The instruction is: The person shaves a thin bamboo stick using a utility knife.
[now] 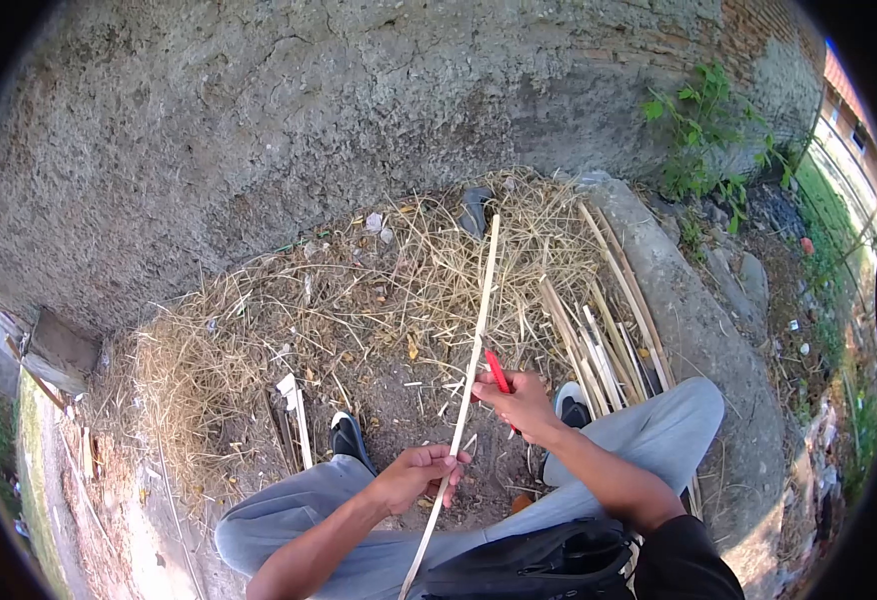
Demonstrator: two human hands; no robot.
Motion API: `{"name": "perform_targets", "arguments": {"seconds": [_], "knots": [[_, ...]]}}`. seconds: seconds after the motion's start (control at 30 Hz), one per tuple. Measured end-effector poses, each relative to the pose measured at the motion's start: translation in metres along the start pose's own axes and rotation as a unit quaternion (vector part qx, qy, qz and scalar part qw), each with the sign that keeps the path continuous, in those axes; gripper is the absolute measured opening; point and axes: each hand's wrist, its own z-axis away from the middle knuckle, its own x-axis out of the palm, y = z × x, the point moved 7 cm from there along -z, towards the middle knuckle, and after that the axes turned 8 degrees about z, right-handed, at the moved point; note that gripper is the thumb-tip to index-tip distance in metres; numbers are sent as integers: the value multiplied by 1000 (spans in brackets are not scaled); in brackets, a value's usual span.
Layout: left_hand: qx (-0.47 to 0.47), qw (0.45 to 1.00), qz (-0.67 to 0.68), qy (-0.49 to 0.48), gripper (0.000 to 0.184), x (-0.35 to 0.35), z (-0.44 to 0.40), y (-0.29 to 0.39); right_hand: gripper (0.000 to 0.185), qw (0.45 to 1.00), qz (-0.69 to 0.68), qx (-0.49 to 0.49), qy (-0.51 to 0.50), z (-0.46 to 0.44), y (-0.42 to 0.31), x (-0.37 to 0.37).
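A long, pale, narrow bamboo strip (pixel 485 275) runs slantwise from the straw down past my lap. My left hand (pixel 424 478) pinches its lower part between thumb and fingers. Higher up, my right hand (pixel 521 405) is closed with its thumb and fingertips against the strip. The same hand grips a slim red tool (pixel 497 370), whose upper end sticks out above the fingers. Whether it is a knife or a marker I cannot tell, since its middle is hidden in the fist.
Split strips (pixel 599 350) lie in a bundle right of my knee, beside a stone ledge (pixel 679 300). More strips (pixel 302 425) lie near my left shoe (pixel 349 440). Dry straw (pixel 209 380) covers the ground before a rough wall (pixel 309 130). A black bag (pixel 539 570) rests on my lap.
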Motion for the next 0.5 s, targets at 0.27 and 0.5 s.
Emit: {"name": "perform_targets", "arguments": {"seconds": [0.27,0.5], "knots": [[280,826,-451,189,24,5,32,24,24,996,-28,46,-70,10,12,15],[262,584,-390,662,39,-39,290,22,19,999,-11,38,-16,6,18,-16]]}}
